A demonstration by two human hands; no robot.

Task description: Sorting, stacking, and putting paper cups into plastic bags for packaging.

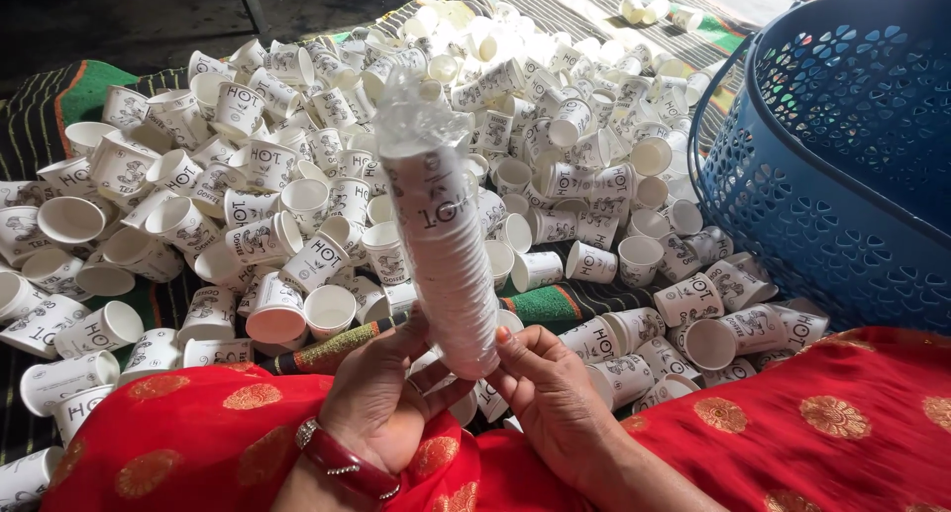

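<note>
A tall nested stack of paper cups (pixel 443 245) in a thin clear plastic sleeve is held upright, slightly tilted, in the middle of the view. Its lower end sits between both hands, above a lap covered in red cloth (pixel 792 423); its bunched top rises over the cup pile.

Hands: the left hand (pixel 381 398) is cupped round the base from the left, thumb and fingers closed on it. The right hand (pixel 550 388) is pressed against the base from the right, fingertips on the lowest cups. Whether the bottom of the sleeve is open or closed cannot be told; it is hidden by the fingers.

Handling, as judged: light, thin-walled paper, easily crushed or dented at the rims. Stiff along the stack axis while nested, but likely to bend or telescope apart if gripped at one end only. The film looks slick, so some slip is to be expected. Best taken around the lower third with a wrapping grip, with a second support higher up or under the base.

Surroundings: loose white printed cups (pixel 297 205) are heaped on a striped mat (pixel 50 116) beyond the hands. A blue perforated plastic basket (pixel 842 165) stands to the right, well apart from the stack.
</note>
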